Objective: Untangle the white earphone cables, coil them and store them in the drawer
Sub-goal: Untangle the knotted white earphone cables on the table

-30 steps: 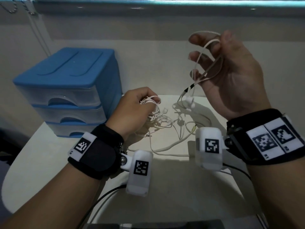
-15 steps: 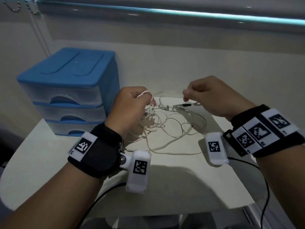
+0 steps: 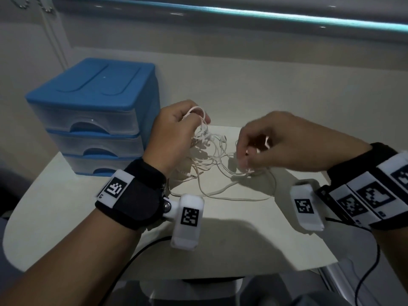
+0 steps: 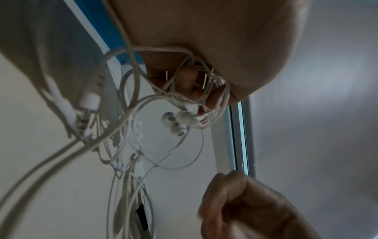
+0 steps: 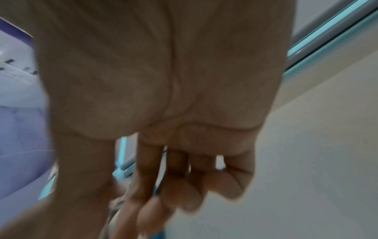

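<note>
drawers: blue unit (image 3: 92, 120) at 9 o'clock on the table (image 3: 66, 217), three drawers, all look closed; we see nothing stored yet.
left hand: our left hand (image 3: 174, 138) sits just right of the drawers, fingers curled round a bunch of cables (image 3: 212, 164); one white loop rides over the knuckles. Left wrist view shows earbuds (image 4: 178, 121) and plugs (image 4: 90, 100) hanging below the fist, strands crossing.
cables: most of the tangle lies on the table between our hands, centre, trailing toward 6 o'clock in loose loops. No single long axis; overall spread runs 9 to 3 o'clock, hand to hand. Which end points where, we cannot tell.
right hand: our right hand (image 3: 284, 144) at 3 o'clock of the tangle, fingers curled down over its right edge, blurred. Looks like a pinch on a strand, but we cannot tell; right wrist view is smeared.
key relation: tangle hangs from the left grip toward 3 o'clock, so our right hand is the nearer one to free a strand; we judge the pull should go away from the left fist, toward 3 o'clock.
stage: untangling, early; coiling not yet begun.
</note>
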Demonstrator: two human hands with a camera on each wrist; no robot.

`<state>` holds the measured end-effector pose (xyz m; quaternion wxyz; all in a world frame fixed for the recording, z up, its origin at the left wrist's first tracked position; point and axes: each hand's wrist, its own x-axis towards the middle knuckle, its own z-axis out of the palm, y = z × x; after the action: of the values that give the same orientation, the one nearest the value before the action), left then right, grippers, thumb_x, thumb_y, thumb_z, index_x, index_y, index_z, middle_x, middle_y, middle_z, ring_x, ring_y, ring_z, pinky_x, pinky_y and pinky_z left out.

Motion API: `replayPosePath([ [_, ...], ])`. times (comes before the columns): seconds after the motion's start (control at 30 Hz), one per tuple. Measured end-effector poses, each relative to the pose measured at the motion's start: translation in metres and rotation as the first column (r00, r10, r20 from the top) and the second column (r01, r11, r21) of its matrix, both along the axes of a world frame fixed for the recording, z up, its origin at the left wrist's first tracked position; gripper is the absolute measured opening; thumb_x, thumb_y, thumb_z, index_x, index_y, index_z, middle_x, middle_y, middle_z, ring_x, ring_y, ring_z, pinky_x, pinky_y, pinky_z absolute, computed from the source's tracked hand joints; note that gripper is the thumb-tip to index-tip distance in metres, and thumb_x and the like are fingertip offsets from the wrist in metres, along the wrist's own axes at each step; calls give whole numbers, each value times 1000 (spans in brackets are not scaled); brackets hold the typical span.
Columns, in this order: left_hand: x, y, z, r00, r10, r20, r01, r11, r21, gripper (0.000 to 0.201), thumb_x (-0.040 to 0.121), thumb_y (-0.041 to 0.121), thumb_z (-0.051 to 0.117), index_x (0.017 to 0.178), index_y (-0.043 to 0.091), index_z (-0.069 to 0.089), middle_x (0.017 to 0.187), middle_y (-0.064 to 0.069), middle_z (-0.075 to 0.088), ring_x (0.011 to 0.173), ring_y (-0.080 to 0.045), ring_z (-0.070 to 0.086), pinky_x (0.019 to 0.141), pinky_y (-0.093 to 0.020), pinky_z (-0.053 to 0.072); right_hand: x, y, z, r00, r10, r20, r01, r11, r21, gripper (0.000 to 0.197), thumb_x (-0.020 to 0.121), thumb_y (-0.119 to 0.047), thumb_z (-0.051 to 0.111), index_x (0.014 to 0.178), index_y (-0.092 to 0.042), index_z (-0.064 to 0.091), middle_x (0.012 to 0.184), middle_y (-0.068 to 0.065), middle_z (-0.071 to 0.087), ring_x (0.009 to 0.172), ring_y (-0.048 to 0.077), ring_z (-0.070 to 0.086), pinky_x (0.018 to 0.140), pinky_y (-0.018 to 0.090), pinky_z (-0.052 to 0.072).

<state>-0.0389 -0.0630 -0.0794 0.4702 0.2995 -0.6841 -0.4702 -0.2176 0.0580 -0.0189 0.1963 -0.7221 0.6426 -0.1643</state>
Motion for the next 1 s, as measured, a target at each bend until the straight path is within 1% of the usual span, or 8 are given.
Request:
replayPosePath([
  [0.2,0,3,6,990,-3,-141,-1,999,-33,21,95,1,49,88,4,68,65,6,58,58,-7,53,51,-19,40,21,-1,-25,965,138,-225,-80,966,247,34,77,-42,85,106,-37,68,77,-9,67,72,4,59,68,23,47],
  [0.3,0,7,8,981,-14,-191,12,1000,-16,21,97,-3,46,90,-2,67,64,8,56,56,-2,50,50,-14,38,23,-5,-30,927,149,-344,-71,971,230,17,82,-30,81,85,-29,64,70,-11,62,66,-1,53,63,21,41],
  [0.4,1,9,10,977,-25,-212,24,1000,-7,22,97,-3,45,90,-6,66,63,9,56,56,-2,50,50,-13,39,18,-11,-28,896,115,-428,-11,971,237,23,84,-27,77,71,-25,58,63,-10,56,64,-6,50,60,21,35],
  [0.53,4,11,13,967,-43,-252,43,999,-7,23,98,-2,44,89,-5,66,67,1,57,59,-7,51,49,-18,36,7,-24,-28,877,23,-480,77,979,187,24,83,-26,78,67,-28,60,66,-12,59,67,6,56,63,27,43],
  [0.67,7,13,13,943,-67,-327,54,997,-47,27,97,3,41,86,2,66,74,-14,53,67,-28,43,50,-34,23,1,-39,-32,855,-32,-517,108,987,117,15,86,-24,76,77,-30,65,73,-13,59,76,13,58,59,23,39],
  [0.77,9,15,13,907,-88,-412,74,996,-50,29,96,5,38,86,3,65,76,-9,56,67,-23,52,49,-24,32,-6,-51,-35,821,-77,-566,146,986,78,18,88,-27,74,75,-30,62,75,-9,56,80,20,61,62,25,40],
  [0.87,11,15,12,869,-108,-482,98,994,-46,31,96,12,38,84,8,65,76,-13,51,61,-17,44,46,-22,29,-12,-58,-35,790,-128,-600,205,977,62,16,90,-33,71,78,-24,67,83,-1,61,84,28,66,70,30,49],
  [1.0,10,21,14,829,-79,-554,114,993,29,33,97,17,40,80,15,68,84,-13,60,62,-14,48,43,-18,30,-18,-63,-34,767,-150,-624,243,968,66,14,92,-28,68,89,-16,75,92,7,67,86,30,67,69,30,49],
])
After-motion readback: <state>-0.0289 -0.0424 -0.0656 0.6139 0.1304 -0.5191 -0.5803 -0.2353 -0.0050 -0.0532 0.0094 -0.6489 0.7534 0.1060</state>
